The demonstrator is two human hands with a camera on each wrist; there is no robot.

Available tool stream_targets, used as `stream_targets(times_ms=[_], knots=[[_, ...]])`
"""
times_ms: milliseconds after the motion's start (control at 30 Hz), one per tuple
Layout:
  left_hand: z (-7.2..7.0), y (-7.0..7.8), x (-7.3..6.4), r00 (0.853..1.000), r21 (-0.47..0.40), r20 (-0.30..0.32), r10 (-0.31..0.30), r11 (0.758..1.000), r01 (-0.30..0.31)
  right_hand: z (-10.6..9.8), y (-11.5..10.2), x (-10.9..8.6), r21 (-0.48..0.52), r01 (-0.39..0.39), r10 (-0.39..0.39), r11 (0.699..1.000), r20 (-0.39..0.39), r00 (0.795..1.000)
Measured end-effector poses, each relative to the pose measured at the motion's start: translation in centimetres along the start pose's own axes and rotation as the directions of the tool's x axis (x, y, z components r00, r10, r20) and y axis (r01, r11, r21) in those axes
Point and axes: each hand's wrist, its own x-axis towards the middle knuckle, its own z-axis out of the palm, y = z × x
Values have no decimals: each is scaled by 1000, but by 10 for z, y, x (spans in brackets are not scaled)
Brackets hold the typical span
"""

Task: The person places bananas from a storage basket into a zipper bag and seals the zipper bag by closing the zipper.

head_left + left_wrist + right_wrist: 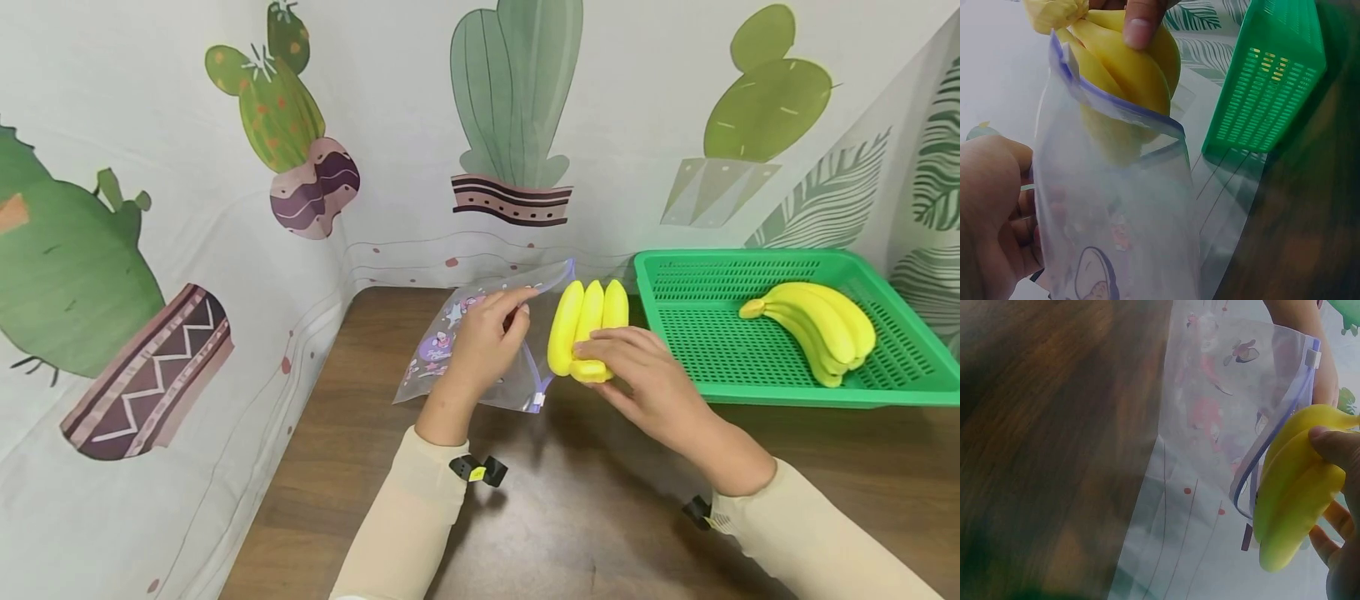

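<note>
My right hand (656,383) grips a bunch of yellow bananas (567,327) near its stem end, thumb pressed on the fruit in the right wrist view. The tips point away from me at the mouth of a clear zip bag (498,393) with printed cartoon figures and a purple zip edge. In the left wrist view the bunch (1141,75) overlaps the bag's opening (1129,115). My left hand (487,346) pinches the bag's side, its fingers partly hidden behind the film. A white slider (1313,359) sits at one end of the zip.
A green perforated basket (757,396) stands on the right of the brown wooden table (555,517). Another bunch of bananas (817,321) lies inside it. Behind the table hangs a white cloth (405,125) printed with cacti.
</note>
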Motion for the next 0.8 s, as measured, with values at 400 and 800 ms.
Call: stream_targets(times_ms=[400, 800], knots=[[1, 2, -2, 999, 10, 41, -24, 1000, 24, 7, -2, 6, 13, 61, -62, 998, 66, 996], [3, 7, 0, 996, 40, 88, -25, 999, 22, 10, -2, 11, 85, 70, -82, 994, 147, 986]])
